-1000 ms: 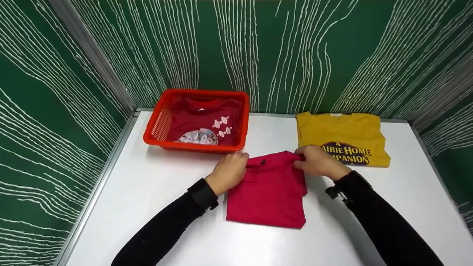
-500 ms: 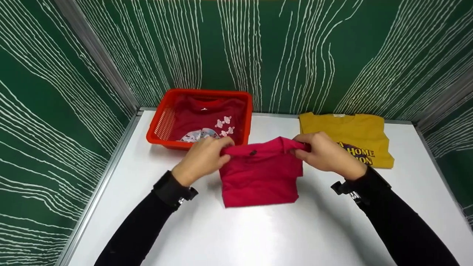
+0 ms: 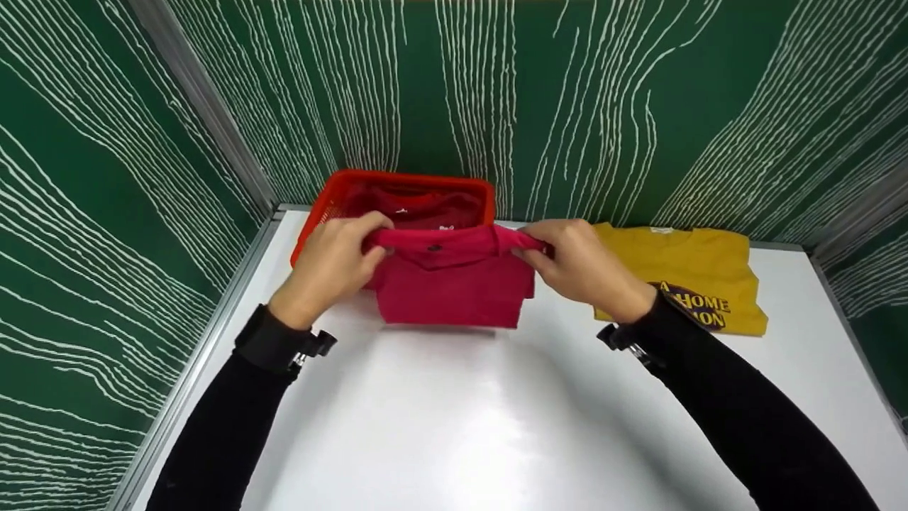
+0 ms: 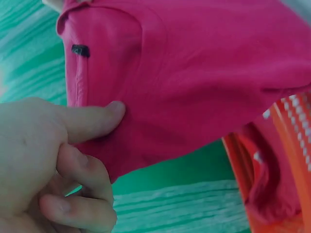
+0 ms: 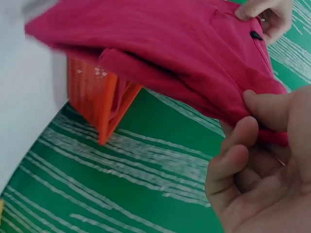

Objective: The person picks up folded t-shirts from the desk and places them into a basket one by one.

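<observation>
1 held shirt (image 3: 450, 291); yellow shirt (image 3: 681, 259): "HOME"

A folded yellow shirt (image 3: 684, 266) lies at the far right of the white table (image 3: 440, 397). White-lined green walls (image 3: 539, 64) stand left, far and right, with grey strips (image 3: 202, 94) at both far corners.

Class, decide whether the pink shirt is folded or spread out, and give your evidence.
Folded: the pink shirt, held by the left hand and right hand, forms a compact rectangle with layered edges.
</observation>
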Demonstrator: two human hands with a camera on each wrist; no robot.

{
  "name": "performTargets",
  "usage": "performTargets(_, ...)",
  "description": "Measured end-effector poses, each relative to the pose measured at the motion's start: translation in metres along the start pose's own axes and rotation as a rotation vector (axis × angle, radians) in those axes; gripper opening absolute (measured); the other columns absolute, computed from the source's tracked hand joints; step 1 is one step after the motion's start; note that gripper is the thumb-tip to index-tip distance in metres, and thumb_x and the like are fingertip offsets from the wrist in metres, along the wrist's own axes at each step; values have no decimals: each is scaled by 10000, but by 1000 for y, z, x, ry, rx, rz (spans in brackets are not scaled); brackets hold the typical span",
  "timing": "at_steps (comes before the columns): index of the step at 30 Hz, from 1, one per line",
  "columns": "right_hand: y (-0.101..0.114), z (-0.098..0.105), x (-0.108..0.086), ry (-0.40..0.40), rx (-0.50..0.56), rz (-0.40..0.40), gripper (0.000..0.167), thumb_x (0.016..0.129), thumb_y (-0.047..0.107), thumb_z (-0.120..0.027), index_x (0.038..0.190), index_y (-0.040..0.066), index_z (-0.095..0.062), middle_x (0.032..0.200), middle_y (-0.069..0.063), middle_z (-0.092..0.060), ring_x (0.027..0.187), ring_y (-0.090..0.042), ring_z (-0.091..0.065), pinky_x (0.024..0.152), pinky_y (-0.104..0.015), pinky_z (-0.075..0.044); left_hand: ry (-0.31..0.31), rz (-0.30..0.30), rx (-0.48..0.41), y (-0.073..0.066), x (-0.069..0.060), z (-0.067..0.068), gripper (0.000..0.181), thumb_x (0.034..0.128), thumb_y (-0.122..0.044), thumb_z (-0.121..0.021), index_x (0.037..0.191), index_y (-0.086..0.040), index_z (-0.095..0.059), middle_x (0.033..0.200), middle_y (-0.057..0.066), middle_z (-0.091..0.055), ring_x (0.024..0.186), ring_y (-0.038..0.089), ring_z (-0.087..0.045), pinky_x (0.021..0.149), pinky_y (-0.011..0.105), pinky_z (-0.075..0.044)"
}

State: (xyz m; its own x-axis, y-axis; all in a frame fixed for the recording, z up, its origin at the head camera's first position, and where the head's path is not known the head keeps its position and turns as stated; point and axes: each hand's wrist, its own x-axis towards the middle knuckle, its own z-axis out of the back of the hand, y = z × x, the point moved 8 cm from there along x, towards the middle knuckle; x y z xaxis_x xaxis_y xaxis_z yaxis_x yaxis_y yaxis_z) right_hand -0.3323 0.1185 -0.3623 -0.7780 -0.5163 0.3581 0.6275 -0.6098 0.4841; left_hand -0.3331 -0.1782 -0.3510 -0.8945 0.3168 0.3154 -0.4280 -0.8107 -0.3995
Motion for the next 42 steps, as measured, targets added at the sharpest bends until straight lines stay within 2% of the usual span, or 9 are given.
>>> performTargets(4,13,-9,23,-9,19,13,140,1069,125,-722,945,81,-769,788,-50,-653,653,-175,-494,605,-267,-420,-82,14,-28,13,-1,22,255,1008,-6,-689,1219,-113,-783,1144,104,-810,946,301,-712,889,479,-603)
performTargets(7,20,-18,42,3,36,14,130,1079,125,-698,989,70,-774,831,-66,-688,693,-189,-553,640,-279,-480,-83,78,-34,27,0,36,257,1023,6,-665,1231,-105,-768,1129,121,-793,882,289,-732,825,457,-617)
performTargets(12,24,-33,73,39,59,12,148,1083,155,-695,1135,57,-793,918,-91,-745,743,-209,-624,703,-300,-558,33,210,-62,52,4,53,244,1064,-38,-644,1272,-122,-739,1067,147,-746,682,248,-732,650,347,-616)
performTargets(16,22,-38,94,43,80,-16,179,1092,163,-678,1186,62,-792,975,-90,-763,773,-212,-641,725,-305,-567,124,273,-92,68,14,63,221,1079,-88,-676,1290,-128,-729,1097,152,-737,747,271,-747,670,290,-624)
performTargets(19,17,-43,107,44,106,-47,197,1096,167,-668,1209,58,-788,981,-95,-765,783,-220,-647,722,-317,-575,157,317,-112,81,23,66,233,1083,-96,-679,1310,-125,-726,1120,163,-726,783,286,-749,679,258,-618)
performTargets(25,-7,-60,125,50,79,-120,196,1103,129,-641,1190,25,-783,923,-121,-712,787,-230,-627,706,-308,-549,151,284,-82,100,52,47,306,1066,-36,-628,1354,-70,-727,1157,185,-741,831,252,-748,670,210,-578)
performTargets(33,-44,-80,130,37,70,-203,154,1092,113,-660,1111,16,-778,882,-108,-673,803,-232,-608,708,-307,-508,172,216,33,109,89,12,324,1007,11,-586,1291,-28,-738,1152,191,-722,1032,329,-654,933,459,-571)
performTargets(37,-56,-90,131,32,25,-218,158,1087,125,-669,1100,15,-782,908,-127,-695,866,-261,-604,785,-361,-525,196,230,45,122,99,-6,332,995,19,-570,1288,-12,-723,1201,206,-719,1078,330,-625,996,487,-544)
performTargets(42,-63,-101,136,4,-22,-208,153,1072,125,-680,1041,25,-790,956,-175,-769,928,-323,-663,895,-460,-566,175,273,54,137,102,-19,360,1011,-15,-586,1350,-13,-707,1323,245,-720,1190,360,-643,1070,510,-530)
